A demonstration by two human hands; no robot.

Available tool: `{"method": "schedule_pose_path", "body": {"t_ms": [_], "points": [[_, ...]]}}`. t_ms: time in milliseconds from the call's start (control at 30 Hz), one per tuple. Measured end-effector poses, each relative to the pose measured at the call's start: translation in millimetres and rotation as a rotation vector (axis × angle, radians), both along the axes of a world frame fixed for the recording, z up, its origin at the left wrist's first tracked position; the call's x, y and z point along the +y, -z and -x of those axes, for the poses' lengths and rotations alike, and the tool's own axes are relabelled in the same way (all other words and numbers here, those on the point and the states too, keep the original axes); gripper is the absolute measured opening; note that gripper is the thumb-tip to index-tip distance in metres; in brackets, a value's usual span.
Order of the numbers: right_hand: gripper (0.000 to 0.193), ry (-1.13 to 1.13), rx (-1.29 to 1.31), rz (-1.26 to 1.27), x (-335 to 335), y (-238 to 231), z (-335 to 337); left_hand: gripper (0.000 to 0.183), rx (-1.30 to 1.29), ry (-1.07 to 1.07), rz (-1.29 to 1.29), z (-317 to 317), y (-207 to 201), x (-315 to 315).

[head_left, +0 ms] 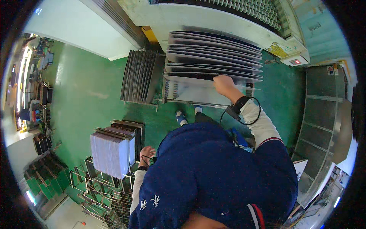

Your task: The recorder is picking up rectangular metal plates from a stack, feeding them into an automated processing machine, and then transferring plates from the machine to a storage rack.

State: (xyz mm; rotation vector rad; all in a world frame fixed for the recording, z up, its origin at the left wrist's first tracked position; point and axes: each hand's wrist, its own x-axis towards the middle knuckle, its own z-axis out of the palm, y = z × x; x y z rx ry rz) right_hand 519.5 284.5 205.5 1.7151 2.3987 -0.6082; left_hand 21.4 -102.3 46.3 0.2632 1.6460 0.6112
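Right hand (pixel 224 84): we have it clamped on the front panel (pixel 187 81)
Panel axis: left-right, along the rack's (pixel 198 102) near edge
Left hand (pixel 148 152): fingers apart, farther off

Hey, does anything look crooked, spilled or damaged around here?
Nothing looks spilled or plainly damaged. The front panel at your right hand looks slightly askew: its right corner slants out from the row of panels behind. A black cable also loops loosely from the right wristband.
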Motion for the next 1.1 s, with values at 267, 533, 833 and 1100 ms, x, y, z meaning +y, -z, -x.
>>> {"method": "schedule_pose_path", "body": {"t_ms": [267, 533, 833, 1100], "points": [[0.023, -0.088, 0.169, -0.298, -5, -166, -9, 0.022, -0.308, -0.152, 0.041, -21, -16, 54], [0.018, 0.571, 1.042, -0.386, 5, -306, -102, 0.025, -0.551, -0.176, 0.108, -10, 2, 97], [0.026, 0.545, -0.081, -1.431, 88, -353, -172, 0.018, -0.363, -0.078, 0.01, -40, -17, 126], [0.016, 0.29, 0.579, -1.595, 238, -322, -149, 0.023, -0.009, 0.075, -0.29, -49, 1, 83]]}}
